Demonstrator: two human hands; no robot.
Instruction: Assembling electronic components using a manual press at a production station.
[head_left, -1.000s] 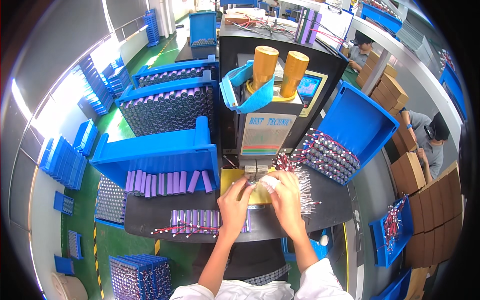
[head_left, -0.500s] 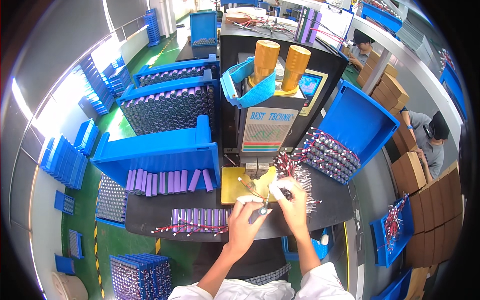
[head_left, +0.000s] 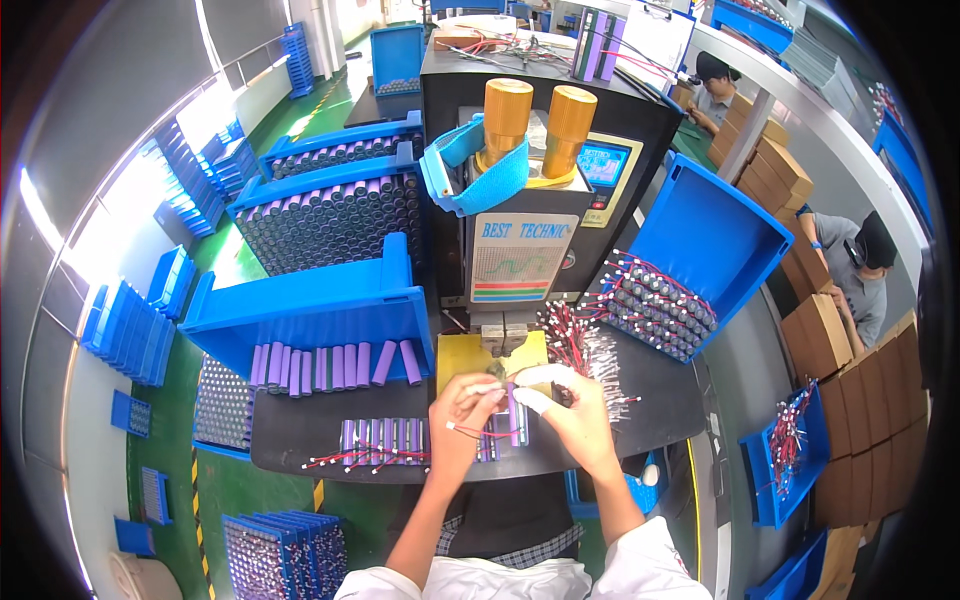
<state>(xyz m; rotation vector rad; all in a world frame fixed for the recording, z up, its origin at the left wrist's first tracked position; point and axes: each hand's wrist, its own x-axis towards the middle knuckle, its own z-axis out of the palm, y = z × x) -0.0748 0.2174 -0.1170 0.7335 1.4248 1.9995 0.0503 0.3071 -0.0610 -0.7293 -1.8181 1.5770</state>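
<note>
My right hand (head_left: 575, 415), with white covers on its fingertips, pinches the upper end of a purple battery cell (head_left: 519, 418) held upright over the front of the bench. A thin red wire lead (head_left: 490, 432) with a white plug runs from the cell past my left hand (head_left: 458, 418). The left fingers are pinched together beside the cell's top; what sits between them is hidden. Just beyond is the yellow plate (head_left: 460, 355) under the metal electrodes (head_left: 505, 338) of a spot welder (head_left: 520, 255). A row of purple cells with wires (head_left: 385, 440) lies left of my hands.
A tipped blue bin (head_left: 310, 300) with purple cells (head_left: 335, 368) stands left. Loose wire leads (head_left: 590, 365) pile up right of the plate, near a tilted blue bin (head_left: 715, 225) of wired cells. Stacked cartons and two people (head_left: 860, 270) are farther right.
The cell has swung from end-on to upright between my hands. My left hand has moved left and up, and the right hand slightly left and down. The view has shifted a little.
</note>
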